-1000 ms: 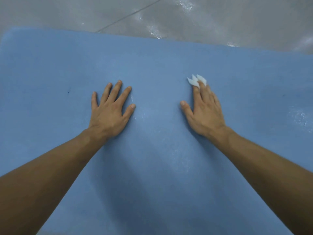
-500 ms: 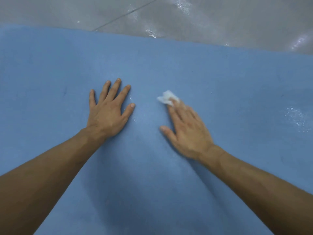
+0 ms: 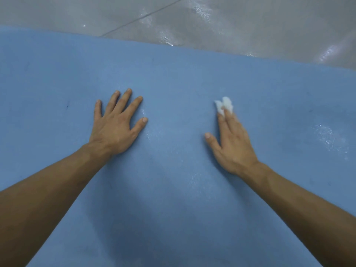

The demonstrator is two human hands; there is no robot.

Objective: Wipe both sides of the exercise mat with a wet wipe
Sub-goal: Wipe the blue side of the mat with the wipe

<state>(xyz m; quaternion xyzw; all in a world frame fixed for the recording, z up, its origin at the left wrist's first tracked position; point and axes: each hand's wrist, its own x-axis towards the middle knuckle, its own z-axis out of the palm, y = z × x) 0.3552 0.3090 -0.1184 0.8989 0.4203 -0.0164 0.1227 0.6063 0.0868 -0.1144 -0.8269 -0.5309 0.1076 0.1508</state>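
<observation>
The exercise mat [image 3: 173,189] is braced by the left hand [image 3: 115,124], laid flat with fingers splayed; the wet wipe [image 3: 223,106] is pinned mid-mat under the straight fingertips of the right hand [image 3: 231,143], nothing gripped; even pressure and overlapping strokes are called for.

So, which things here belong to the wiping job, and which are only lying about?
For the job: exercise mat, wet wipe under the right hand, left hand flat on the mat.
Not part of it: the grey floor beyond the mat.
</observation>
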